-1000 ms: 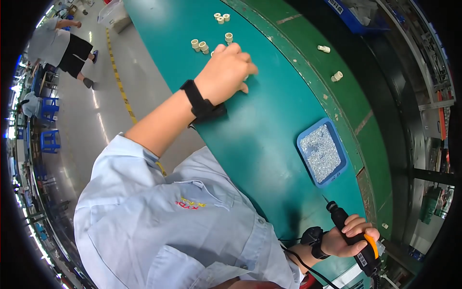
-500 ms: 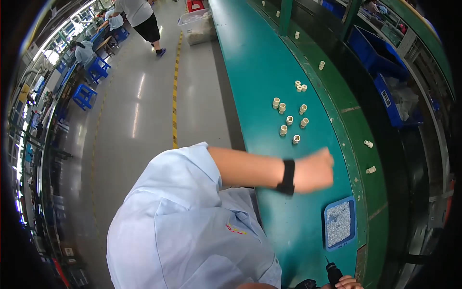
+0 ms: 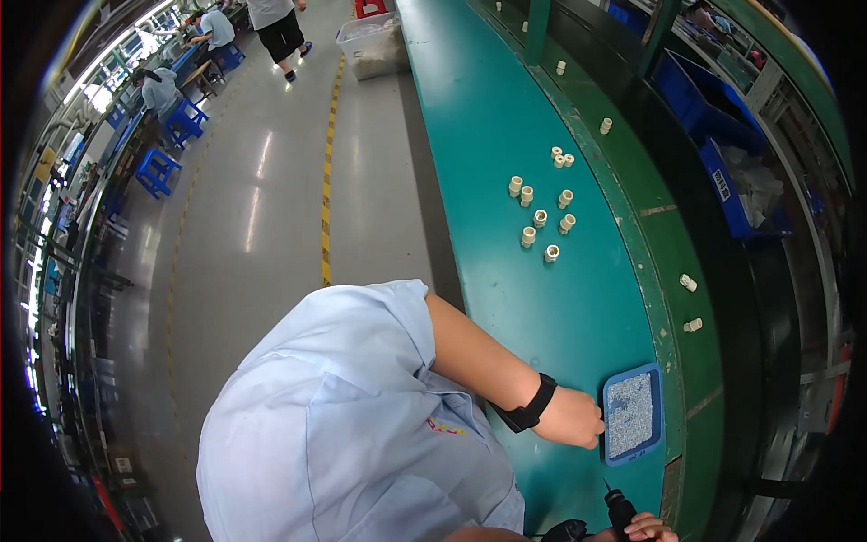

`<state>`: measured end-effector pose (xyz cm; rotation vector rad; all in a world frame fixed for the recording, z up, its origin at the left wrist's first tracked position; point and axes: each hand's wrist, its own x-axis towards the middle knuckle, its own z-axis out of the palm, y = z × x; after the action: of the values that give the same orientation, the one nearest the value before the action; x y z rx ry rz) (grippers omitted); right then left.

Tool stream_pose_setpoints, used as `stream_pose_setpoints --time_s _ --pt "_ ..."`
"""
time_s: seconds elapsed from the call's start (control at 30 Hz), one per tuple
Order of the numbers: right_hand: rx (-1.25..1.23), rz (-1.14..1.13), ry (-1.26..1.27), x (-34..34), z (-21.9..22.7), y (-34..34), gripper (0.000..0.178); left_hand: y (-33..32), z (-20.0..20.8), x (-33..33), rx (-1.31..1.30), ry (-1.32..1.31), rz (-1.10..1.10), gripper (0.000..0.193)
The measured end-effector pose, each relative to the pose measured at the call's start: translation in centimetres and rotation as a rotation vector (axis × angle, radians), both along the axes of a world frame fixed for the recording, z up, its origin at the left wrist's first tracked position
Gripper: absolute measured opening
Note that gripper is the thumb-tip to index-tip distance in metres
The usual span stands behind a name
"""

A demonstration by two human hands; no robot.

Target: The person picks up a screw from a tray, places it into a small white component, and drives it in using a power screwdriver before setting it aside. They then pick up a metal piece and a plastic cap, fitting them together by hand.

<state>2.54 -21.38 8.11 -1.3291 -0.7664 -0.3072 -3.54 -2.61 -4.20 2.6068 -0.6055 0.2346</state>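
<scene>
"Our left hand curls beside the left edge of the blue tray—we can't tell what it holds."
"Our right hand?"
"Wrapped round the screwdriver, farther from the tray—whose long axis follows the right edge of the counter."

A: Mounting?
B: Head-worn; left unit of a side-by-side fisheye pair. Light-blue fabric shirt nearest, filling lower centre.
A: Aim?
B: Downward and ahead, over the long teal-green flat counter, which recedes toward the top. Left hand and right hand sit low, right of centre; glossy grey floor at left. Straight edges bow near the rim.
</scene>
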Motion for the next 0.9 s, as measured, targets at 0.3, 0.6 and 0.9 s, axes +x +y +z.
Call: stream_pose_setpoints --time_s 0.3,0.6,0.9 --pt "0.216 0.071 0.2 1.3 -3.0 -2.0 0.036 3.8 3.5 3.2 -0.201 -0.177 0.129 0.011" --pt "0.094 0.135 0.107 2.0 -2.7 -1.8 0.03 2.6 1.2 10.0 -0.147 0.23 0.043 0.014" --pt "0.129 0.151 0.144 3.1 -3.0 -2.1 0.036 2.9 0.3 9.5 -0.375 0.146 0.119 0.012"
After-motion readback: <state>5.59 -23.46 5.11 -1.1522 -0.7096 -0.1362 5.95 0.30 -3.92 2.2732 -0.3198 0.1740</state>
